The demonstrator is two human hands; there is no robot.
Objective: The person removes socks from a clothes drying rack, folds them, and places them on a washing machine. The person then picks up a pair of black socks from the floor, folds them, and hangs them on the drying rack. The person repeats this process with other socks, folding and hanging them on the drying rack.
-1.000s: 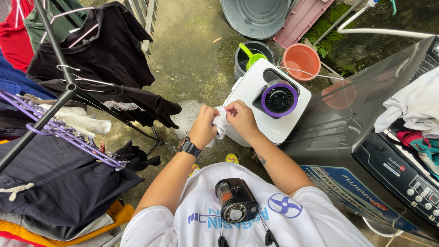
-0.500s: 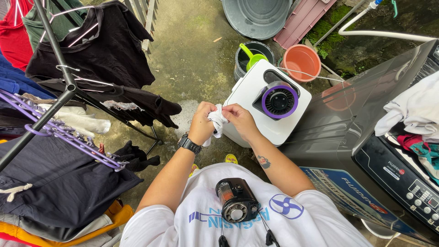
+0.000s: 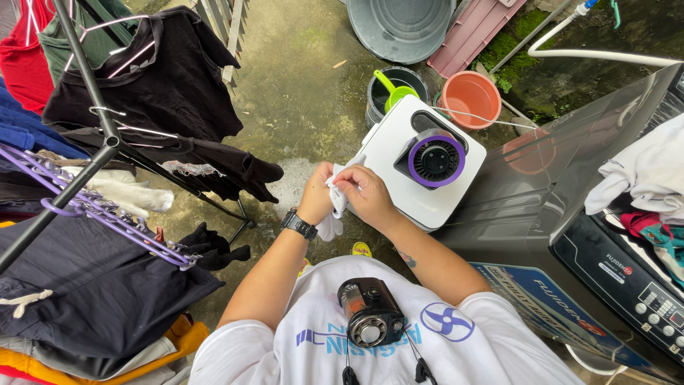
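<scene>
Dead centre, just below the middle of my view, both my hands meet around a small white cloth [image 3: 336,207]. My left hand [image 3: 315,198], with a black wristwatch [image 3: 298,224] on its wrist, has its fingers curled shut on the cloth from the nine o'clock side. My right hand [image 3: 368,196] pinches the same cloth from three o'clock, thumb and fingertips pressed on its upper edge. The cloth's lower end hangs bunched below my left palm, and its top corner pokes up between my two hands.

At about one o'clock from my hands, just beside my right knuckles, stands a white boxy appliance [image 3: 390,146] with a round purple-ringed black grille [image 3: 435,160] on top. Further out at twelve o'clock there is a dark bucket [image 3: 375,96] holding a green scoop [image 3: 396,90], with an orange bucket [image 3: 470,98] just beside it at one o'clock and a big grey tub [image 3: 400,27] beyond.

Over at three to four o'clock is a washing machine [image 3: 613,264] with its clear lid up and white laundry [image 3: 645,175] heaped on it. From nine to eleven o'clock a drying rack [image 3: 107,142] carries dark shirts [image 3: 167,82] on hangers, and purple hangers [image 3: 85,207] sit lower down. At six o'clock a small black camera [image 3: 369,311] hangs on my white shirt [image 3: 285,349].
</scene>
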